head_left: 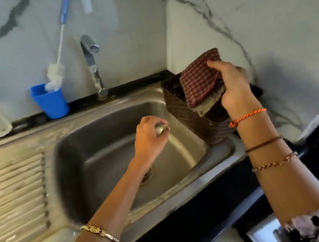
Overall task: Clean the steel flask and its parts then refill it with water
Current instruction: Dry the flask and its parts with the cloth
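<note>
- Marble-veined wall (262, 14) backs a steel sink (126, 213) set in a black counter (190, 227), with a ribbed drainboard (11, 193) on the left side and a tap (92, 64) at the rear edge.
- Left hand (150, 137) hangs over the basin, its fingers curled round a small shiny steel part (160, 130) (most likely a cap or stopper from the flask; too blurred and covered to be sure).
- Right hand (231, 84) pinches a checked cloth (199, 78) together with a grey scrub pad (207, 104) under it, held just above a dark woven basket (181, 109) that sits at the sink's back right corner.
- Flask body itself is not in view; only that small part shows.
- Step in hand, as I judge it: taking the scrubbing things from the basket to wash the part.
- To do it well, bring the pad to the part over the basin, not over the counter, so drips and a slipped piece land in the sink.
- Separate pad from cloth first; the pad scrubs, the cloth suits drying later.
- Grip the part by its rim so the pad reaches threads and inner face.
- Drain (146, 174) lies right below the left hand and looks open, so a small piece dropped there may be awkward to fetch.
- Bottle brush (55, 76) stands in a blue cup (51, 101) by the tap, handy for the flask's inside.
</note>
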